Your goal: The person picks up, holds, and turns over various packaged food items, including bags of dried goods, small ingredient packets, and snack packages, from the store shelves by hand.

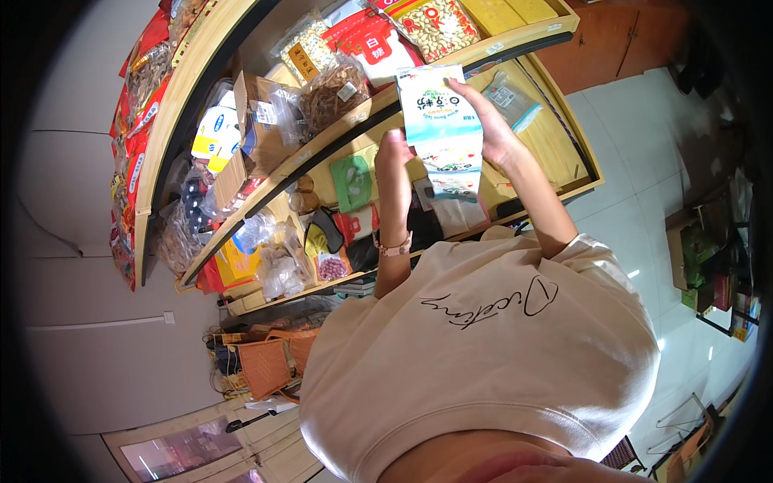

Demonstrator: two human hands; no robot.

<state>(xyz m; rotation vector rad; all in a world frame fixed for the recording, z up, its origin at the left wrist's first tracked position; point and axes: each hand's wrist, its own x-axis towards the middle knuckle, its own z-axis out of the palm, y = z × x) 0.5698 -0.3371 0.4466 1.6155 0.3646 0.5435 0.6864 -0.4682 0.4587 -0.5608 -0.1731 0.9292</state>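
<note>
My right hand [489, 130] grips a white-and-teal printed packet strip [444, 121], thumb on its front near the top right. The lower part of the strip hangs down in folds. At its left edge is my left hand [395, 160], thumb raised, a fingertip against or just beside the packet; whether it grips cannot be told. A pink strap circles the left wrist. Below the strip, a pale bag [462, 217] lies in the lower wooden shelf tray. To its right is a clear packet with a teal edge [513, 101].
Tiered wooden shelves [338, 136] hold bagged dried goods [335, 90], a red-and-white bag [374, 48], a bag of pale nuts [432, 27] and an opened cardboard box [259, 121]. Lower down are a green packet [352, 183] and jars [304, 193]. Orange bags [266, 368] stand at the left.
</note>
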